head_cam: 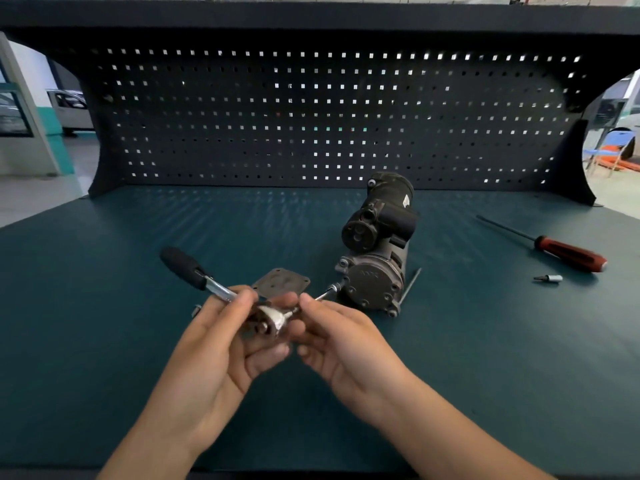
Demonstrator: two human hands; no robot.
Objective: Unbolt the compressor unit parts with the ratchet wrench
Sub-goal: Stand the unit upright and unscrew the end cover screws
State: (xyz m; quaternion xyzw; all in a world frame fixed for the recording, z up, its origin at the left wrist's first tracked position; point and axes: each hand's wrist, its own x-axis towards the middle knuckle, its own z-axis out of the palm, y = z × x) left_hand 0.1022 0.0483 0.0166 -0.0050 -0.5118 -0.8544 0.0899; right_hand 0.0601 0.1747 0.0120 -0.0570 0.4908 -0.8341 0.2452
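Observation:
A dark compressor unit [375,244] lies on the green bench mat right of centre. My left hand [221,344] grips the ratchet wrench [214,287] at its shiny head, and the black handle sticks up and to the left. My right hand [343,344] pinches the thin extension bar [327,293] that runs from the ratchet head to a bolt on the compressor's round front cover [372,282]. A flat square plate [281,281] with corner holes lies on the mat just behind my fingers.
A red-handled screwdriver [568,252] lies at the right, with a small bit socket [550,278] in front of it. A thin metal rod [411,285] leans by the compressor. A small bolt [196,310] sits left of my left hand. A dark pegboard [311,116] closes the back.

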